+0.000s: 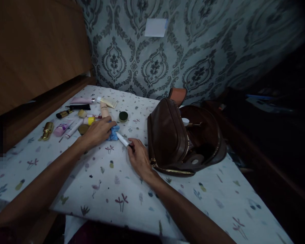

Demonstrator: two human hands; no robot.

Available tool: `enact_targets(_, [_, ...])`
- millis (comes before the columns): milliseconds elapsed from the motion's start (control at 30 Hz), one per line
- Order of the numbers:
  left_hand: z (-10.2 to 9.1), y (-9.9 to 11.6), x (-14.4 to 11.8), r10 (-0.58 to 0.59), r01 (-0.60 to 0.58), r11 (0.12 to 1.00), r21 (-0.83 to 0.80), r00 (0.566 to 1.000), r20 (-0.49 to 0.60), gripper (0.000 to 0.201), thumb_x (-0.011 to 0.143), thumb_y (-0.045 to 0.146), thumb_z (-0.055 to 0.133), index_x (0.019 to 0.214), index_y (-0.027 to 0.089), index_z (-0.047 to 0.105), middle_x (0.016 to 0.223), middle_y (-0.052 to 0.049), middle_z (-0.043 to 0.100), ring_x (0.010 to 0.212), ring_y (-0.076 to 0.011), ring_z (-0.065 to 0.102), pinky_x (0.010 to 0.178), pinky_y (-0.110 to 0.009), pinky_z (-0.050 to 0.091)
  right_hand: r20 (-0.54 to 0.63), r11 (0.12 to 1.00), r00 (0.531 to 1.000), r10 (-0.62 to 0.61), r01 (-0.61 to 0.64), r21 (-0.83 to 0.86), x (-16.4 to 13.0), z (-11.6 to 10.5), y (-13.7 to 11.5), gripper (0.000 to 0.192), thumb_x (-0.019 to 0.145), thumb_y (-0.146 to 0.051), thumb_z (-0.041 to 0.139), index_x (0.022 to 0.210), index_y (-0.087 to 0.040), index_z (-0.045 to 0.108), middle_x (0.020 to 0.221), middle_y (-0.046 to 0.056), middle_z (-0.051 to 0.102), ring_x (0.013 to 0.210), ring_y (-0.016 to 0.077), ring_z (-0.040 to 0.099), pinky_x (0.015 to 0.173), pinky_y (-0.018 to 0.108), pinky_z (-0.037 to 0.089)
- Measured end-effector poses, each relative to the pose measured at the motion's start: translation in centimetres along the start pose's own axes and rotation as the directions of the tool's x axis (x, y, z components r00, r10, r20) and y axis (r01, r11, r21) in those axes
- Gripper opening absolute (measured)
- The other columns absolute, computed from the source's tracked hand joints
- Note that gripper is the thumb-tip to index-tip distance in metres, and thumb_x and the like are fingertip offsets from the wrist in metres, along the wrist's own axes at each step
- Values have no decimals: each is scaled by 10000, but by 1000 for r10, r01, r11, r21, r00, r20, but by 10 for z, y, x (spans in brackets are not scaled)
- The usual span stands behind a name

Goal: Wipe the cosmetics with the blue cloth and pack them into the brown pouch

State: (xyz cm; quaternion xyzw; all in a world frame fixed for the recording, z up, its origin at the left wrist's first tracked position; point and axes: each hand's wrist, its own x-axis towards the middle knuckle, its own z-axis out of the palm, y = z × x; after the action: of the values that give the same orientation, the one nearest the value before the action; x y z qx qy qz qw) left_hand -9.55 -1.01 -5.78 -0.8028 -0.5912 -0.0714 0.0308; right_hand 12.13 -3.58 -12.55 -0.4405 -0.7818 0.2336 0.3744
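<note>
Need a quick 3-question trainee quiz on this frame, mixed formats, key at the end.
1. True or false: the brown leather zip bag on the printed tablecloth is zipped shut.
2. Which hand grips the slim white tube? A) left B) right C) neither
3. Fill in: the left hand presses a crumpled ____ cloth against the tube.

Key
1. False: it lies open, with a white-capped item inside.
2. B: the right hand holds its near end.
3. Blue.
</note>
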Motion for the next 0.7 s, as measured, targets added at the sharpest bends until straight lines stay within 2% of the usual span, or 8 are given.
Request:
enact_targets(67, [-1, 8, -1, 148, -149, 988, -47, 989, -24, 351, 873, 131, 481, 1170, 227, 643, 1086, -80, 573, 1030, -253, 564, 772, -324, 445, -9, 999, 1000, 23, -22, 44, 0, -1, -1, 283, 884, -203, 460, 1141, -170, 572, 915, 76, 631, 814, 223, 601, 780, 348, 491])
enact_targets(167, [0, 22, -3, 388, -387, 917, -94, 922, -1, 350, 866, 137, 533, 1195, 211, 629, 1112, -87, 560, 1046, -253, 522, 869, -344, 423, -13, 990, 998, 69, -67, 128, 0, -2, -2, 292, 904, -245, 452, 1185, -181, 504, 853, 39, 626, 756, 205, 599, 734, 328, 479])
enact_targets(233, [2, 29, -5, 442, -440, 895, -71, 897, 6, 350, 876, 126, 532, 1209, 197, 610, 1109, -97, 554, 1019, -256, 502, 873, -356, 407, -27, 980, 995, 94, -88, 179, 1, -2, -2, 299, 904, -270, 463, 1191, -183, 476, 833, 25, 618, 739, 196, 599, 718, 319, 473])
enact_targets(367, [4, 26, -4, 422, -422, 907, -1, 907, -2, 250, 936, 157, 488, 1152, 200, 606, 1070, -99, 567, 1000, -263, 484, 854, -363, 379, -65, 964, 991, 121, -102, 246, 3, -3, -2, 276, 889, -295, 480, 1146, -193, 483, 799, 1, 594, 688, 172, 578, 664, 288, 454])
enact_targets(500, [6, 4, -1, 365, -365, 930, -38, 931, 14, 203, 959, 248, 484, 1105, 209, 619, 1016, -91, 587, 968, -263, 501, 853, -371, 384, -64, 965, 988, 137, -119, 236, 3, -5, -4, 227, 892, -295, 466, 1089, -201, 527, 790, -4, 577, 637, 151, 526, 614, 269, 412])
enact_targets(600, [7, -15, 1, 292, -280, 943, -182, 956, 42, 221, 965, 296, 463, 1099, 223, 623, 1018, -76, 606, 953, -247, 537, 858, -364, 406, -77, 966, 986, 145, -124, 226, 3, -7, -5, 204, 910, -315, 454, 1050, -203, 552, 799, 5, 572, 668, 160, 522, 628, 276, 404])
enact_targets(700, [7, -27, 3, 271, -214, 878, -428, 960, 77, 205, 937, 325, 496, 1055, 212, 621, 1006, -48, 637, 930, -216, 582, 844, -324, 434, -74, 960, 986, 149, -126, 250, 3, -7, -4, 204, 926, -328, 426, 1011, -206, 565, 754, -8, 543, 653, 157, 509, 617, 272, 400])
